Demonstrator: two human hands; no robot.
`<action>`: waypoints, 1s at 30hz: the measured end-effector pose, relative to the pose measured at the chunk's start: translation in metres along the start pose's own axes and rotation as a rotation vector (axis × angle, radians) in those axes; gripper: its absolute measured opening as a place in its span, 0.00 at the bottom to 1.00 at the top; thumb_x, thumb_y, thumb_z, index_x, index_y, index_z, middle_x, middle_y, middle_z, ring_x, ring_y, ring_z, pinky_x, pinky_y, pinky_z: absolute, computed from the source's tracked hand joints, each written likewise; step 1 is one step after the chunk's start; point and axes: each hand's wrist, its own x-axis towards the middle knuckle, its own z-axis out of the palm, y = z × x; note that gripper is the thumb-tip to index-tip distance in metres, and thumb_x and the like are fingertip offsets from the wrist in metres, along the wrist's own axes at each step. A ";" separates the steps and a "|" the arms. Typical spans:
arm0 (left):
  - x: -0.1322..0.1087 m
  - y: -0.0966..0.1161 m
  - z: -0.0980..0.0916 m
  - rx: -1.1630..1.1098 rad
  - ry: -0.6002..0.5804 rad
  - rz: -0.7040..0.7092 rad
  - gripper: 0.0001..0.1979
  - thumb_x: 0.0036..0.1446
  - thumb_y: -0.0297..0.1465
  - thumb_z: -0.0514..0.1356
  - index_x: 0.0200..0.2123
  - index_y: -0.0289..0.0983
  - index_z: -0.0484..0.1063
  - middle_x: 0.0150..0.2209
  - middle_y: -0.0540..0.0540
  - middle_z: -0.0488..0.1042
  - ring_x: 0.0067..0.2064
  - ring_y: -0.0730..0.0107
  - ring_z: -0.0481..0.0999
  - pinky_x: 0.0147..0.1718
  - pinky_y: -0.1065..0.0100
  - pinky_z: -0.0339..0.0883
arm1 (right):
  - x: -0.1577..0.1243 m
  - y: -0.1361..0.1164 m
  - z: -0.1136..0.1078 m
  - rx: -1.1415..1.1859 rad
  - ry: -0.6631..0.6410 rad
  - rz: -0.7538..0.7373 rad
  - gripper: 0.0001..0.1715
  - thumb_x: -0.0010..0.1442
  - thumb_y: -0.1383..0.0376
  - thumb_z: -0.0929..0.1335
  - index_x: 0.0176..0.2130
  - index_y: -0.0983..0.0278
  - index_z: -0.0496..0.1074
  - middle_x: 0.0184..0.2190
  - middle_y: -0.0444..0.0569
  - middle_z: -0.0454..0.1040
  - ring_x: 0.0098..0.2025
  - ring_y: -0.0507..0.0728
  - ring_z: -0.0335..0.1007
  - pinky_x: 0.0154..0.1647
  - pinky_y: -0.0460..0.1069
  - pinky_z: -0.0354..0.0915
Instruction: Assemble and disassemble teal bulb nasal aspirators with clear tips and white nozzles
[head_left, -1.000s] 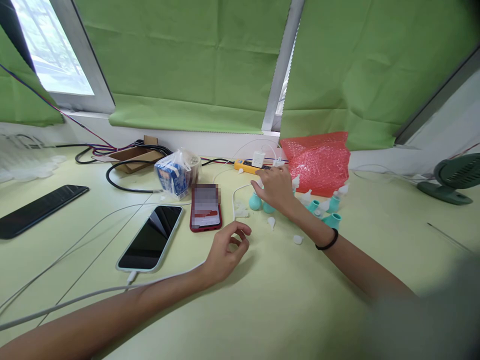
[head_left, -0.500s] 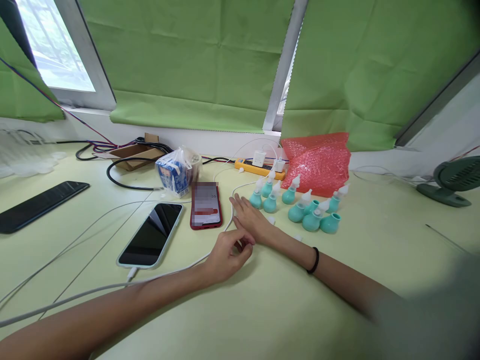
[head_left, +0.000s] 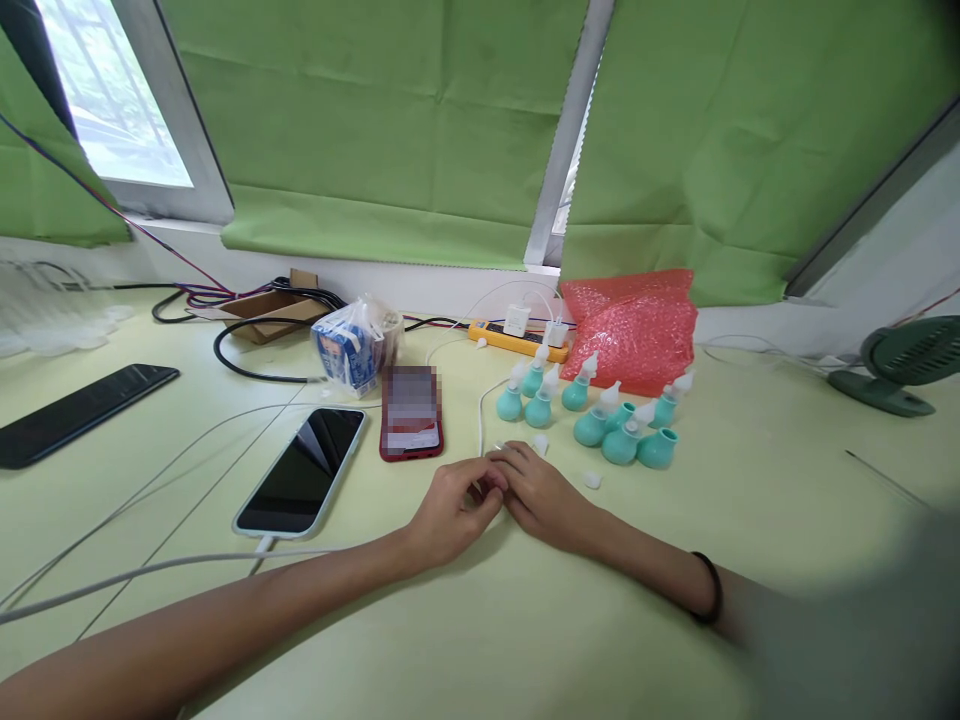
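Observation:
My left hand (head_left: 454,512) rests on the table with its thumb and fingers curled into a pinch; whatever is in them is hidden. My right hand (head_left: 546,502) lies against its fingertips, fingers bent and together, and a small whitish glint shows at their tips. I cannot make out what it holds. Just beyond stand several teal nasal aspirator bulbs (head_left: 620,446), most with clear whitish nozzles; an open-topped bulb (head_left: 658,449) has none. Two small white pieces, one a cap-like piece (head_left: 540,444) and the other a flat piece (head_left: 592,481), lie near my right hand.
A red phone (head_left: 412,440) and a white-cased phone (head_left: 304,475) lie left of my hands. White cable (head_left: 481,415) runs behind them. Farther back are a yellow power strip (head_left: 517,343), a red bubble-wrap bag (head_left: 634,330), a bagged blue pack (head_left: 349,345) and a green fan (head_left: 904,365).
My right hand has drawn back from the table near the red phone to my left fingertips, its fingers now bent. The white cable has shifted. My left hand has hardly moved.

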 end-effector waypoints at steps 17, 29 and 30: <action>0.003 -0.003 0.006 0.167 -0.085 0.066 0.18 0.44 0.18 0.49 0.40 0.37 0.58 0.42 0.44 0.61 0.46 0.65 0.61 0.45 0.63 0.58 | -0.013 0.026 -0.004 -0.056 0.079 0.153 0.17 0.52 0.61 0.62 0.42 0.64 0.65 0.45 0.56 0.64 0.47 0.61 0.57 0.47 0.60 0.53; 0.001 -0.017 0.012 0.204 -0.128 0.156 0.28 0.48 0.19 0.48 0.53 0.36 0.47 0.49 0.40 0.60 0.51 0.62 0.59 0.48 0.58 0.56 | -0.021 -0.007 -0.008 0.098 0.034 0.058 0.12 0.54 0.69 0.59 0.40 0.63 0.64 0.40 0.50 0.68 0.48 0.57 0.58 0.54 0.61 0.44; 0.001 -0.018 0.012 0.215 -0.140 0.170 0.27 0.48 0.19 0.49 0.53 0.36 0.48 0.48 0.40 0.61 0.50 0.62 0.59 0.48 0.58 0.56 | -0.021 -0.008 -0.008 0.118 0.041 0.046 0.13 0.54 0.70 0.59 0.41 0.62 0.64 0.40 0.50 0.68 0.48 0.57 0.59 0.54 0.60 0.46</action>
